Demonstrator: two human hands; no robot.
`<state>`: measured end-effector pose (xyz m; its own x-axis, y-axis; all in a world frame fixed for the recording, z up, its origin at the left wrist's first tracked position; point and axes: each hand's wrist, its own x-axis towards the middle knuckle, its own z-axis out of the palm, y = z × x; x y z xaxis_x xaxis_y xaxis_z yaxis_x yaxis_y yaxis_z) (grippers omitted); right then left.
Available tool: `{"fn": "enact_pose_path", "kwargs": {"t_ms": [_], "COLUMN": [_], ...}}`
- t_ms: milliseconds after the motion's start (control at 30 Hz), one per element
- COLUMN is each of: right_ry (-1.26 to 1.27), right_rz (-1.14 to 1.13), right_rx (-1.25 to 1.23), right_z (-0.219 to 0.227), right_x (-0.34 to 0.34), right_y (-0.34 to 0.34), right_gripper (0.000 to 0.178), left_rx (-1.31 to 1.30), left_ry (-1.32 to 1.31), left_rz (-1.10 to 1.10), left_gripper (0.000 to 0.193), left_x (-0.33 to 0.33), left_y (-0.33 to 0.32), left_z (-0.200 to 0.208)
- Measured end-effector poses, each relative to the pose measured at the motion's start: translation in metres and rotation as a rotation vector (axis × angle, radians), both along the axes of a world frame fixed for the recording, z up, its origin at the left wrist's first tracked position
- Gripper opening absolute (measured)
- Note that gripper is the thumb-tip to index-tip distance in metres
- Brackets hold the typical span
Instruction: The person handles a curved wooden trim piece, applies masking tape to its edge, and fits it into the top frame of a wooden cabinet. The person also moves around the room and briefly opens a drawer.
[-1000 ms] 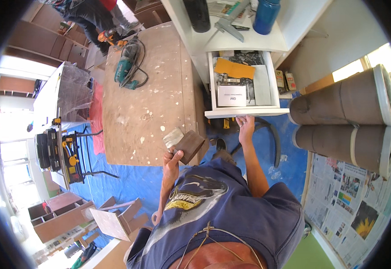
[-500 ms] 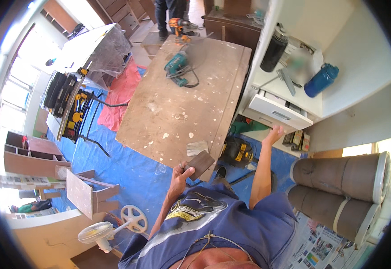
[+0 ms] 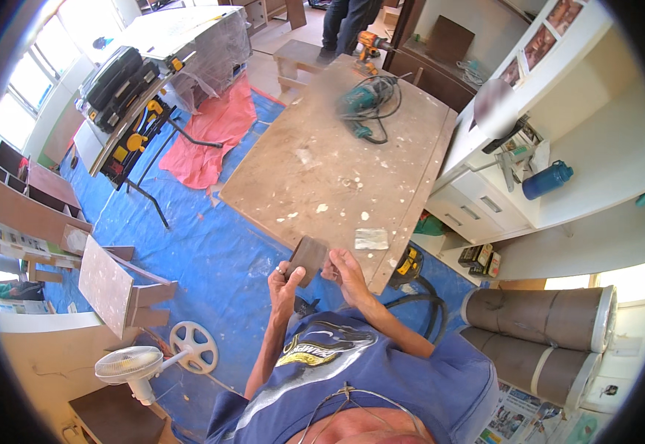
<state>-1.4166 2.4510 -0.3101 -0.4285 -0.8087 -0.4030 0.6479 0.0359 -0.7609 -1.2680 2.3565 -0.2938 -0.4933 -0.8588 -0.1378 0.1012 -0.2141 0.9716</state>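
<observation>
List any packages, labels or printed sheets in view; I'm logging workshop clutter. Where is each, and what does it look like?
Small boxes: on the low shelf right of the workbench, upright, black, yellow and red.
Newspaper sheets: on the floor at lower right, flat, colourful print.
Photo prints: on the white cabinet at upper right, small rectangles.
No screens show.

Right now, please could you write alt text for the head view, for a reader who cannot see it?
A person's left hand and right hand hold a small brown block at the near edge of a paint-spattered wooden worktable. A grey sheet of sandpaper and a teal power tool lie on the table, above a blue floor tarp.
</observation>
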Motion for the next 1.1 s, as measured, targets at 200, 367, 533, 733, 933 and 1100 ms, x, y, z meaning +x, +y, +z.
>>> {"fn": "enact_pose_path", "kwargs": {"t_ms": [200,367,533,733,933,1100], "right_ry": [0.022,0.332,0.392,0.282,0.461,0.424], "right_rz": [0.202,0.368,0.470,0.747,0.898,0.995], "right_rx": [-0.041,-0.086,-0.171,-0.176,-0.263,-0.313], "right_z": [0.006,0.032,0.057,0.107,0.100,0.068], "right_x": [0.085,0.129,0.167,0.216,0.259,0.292], "right_y": [-0.056,-0.100,-0.142,-0.217,-0.293,-0.383], "right_gripper": [0.034,0.028,0.022,0.024,0.020,0.018], "left_rx": [-0.081,-0.110,-0.201,-0.315,-0.110,-0.282], "left_ry": [-0.015,-0.073,-0.045,-0.202,-0.090,-0.223], "left_rz": [0.095,0.189,0.435,0.786,0.925,0.945], "left_gripper": [0.018,0.016,0.014,0.018,0.018,0.020], "left_x": [0.077,0.130,0.158,0.206,0.245,0.287], "left_y": [-0.043,-0.065,-0.083,-0.124,-0.168,-0.242], "left_z": [0.001,0.016,0.015,0.063,0.067,0.034]}}
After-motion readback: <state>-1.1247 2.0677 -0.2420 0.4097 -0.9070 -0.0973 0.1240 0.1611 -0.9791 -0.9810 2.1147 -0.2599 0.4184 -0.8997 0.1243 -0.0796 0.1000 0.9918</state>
